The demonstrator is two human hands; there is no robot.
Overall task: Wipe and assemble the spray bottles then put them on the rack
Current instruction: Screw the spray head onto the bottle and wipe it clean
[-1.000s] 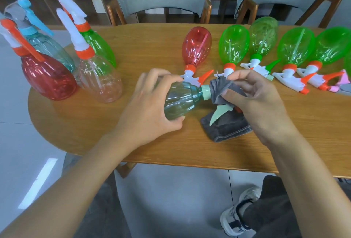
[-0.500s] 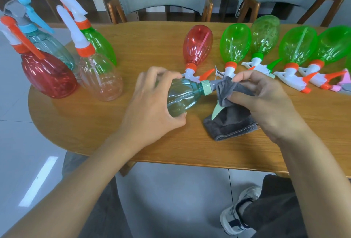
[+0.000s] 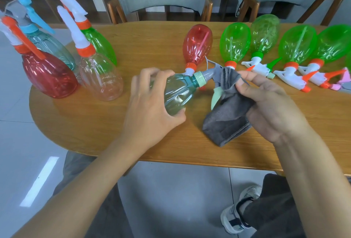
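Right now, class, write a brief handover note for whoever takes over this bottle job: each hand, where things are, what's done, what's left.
Left hand grips the teal bottle, tilted over the table.
Right hand holds the grey cloth against its spray head.
Four bottles stand upright at left, heads on.
Red bottle and green ones lie behind.
Left: finish wiping, do the rest, rack them. None racked yet.

Upright bottles (image 3: 98, 74) left, lying bottles (image 3: 235, 42) right, cloth (image 3: 226, 118) between.
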